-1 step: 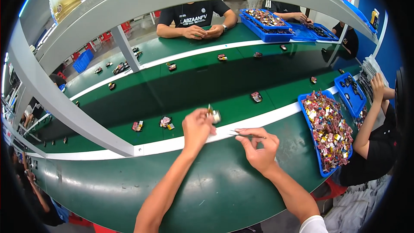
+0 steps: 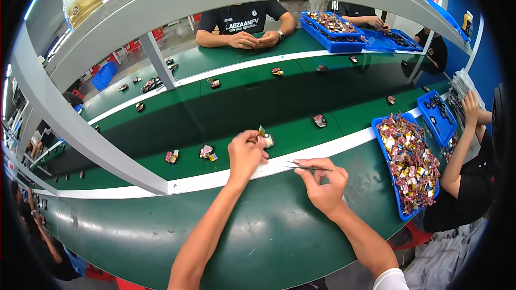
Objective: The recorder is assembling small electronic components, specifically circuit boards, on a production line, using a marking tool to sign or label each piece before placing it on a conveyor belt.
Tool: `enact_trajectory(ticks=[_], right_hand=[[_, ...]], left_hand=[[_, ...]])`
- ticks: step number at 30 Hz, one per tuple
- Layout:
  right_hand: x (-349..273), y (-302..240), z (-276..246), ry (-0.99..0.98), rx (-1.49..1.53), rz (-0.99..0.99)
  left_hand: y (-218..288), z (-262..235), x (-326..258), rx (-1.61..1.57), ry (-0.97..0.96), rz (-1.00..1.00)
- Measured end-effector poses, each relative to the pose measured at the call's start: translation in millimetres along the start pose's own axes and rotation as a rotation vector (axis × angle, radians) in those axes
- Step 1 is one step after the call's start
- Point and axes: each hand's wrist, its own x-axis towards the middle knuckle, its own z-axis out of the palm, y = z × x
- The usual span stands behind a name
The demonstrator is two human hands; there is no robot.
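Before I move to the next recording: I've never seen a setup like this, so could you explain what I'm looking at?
There is no machine here, just a person's two bare hands. The view comes from the left of two fisheye cameras worn on the head, looking down, so straight edges bend. The left hand is at a small part by the near edge of the green strip; whether it grips it, I can't tell. The right hand holds tweezers. Other parts lie scattered along the strip, and a blue tray on the right is heaped with small pieces.
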Motion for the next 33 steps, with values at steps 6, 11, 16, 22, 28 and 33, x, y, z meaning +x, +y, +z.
enact_trajectory(ticks=[6,11,16,22,28,33], right_hand=[[-2.4,8.6,0.8,-0.033,0.027,-0.005],[-0.8,2.1,2.5,-0.044,0.040,-0.039],[-2.4,1.4,2.6,-0.046,0.043,-0.069],[-3.7,2.1,5.7,-0.065,0.025,-0.044],[-3.9,5.1,4.1,-0.082,0.017,-0.019],[-4.2,5.2,4.3,-0.095,0.169,0.066]], left_hand=[[-7.1,-61.8,53.1,0.920,0.105,0.485],[17.0,-149.4,54.5,1.101,-0.309,0.170],[18.1,-169.4,54.6,1.022,-0.393,0.085],[15.1,-188.9,52.7,1.052,-0.353,0.155],[42.7,-177.0,33.8,0.727,-0.359,-0.310],[48.2,-136.3,-0.4,0.475,-0.266,-0.237]])
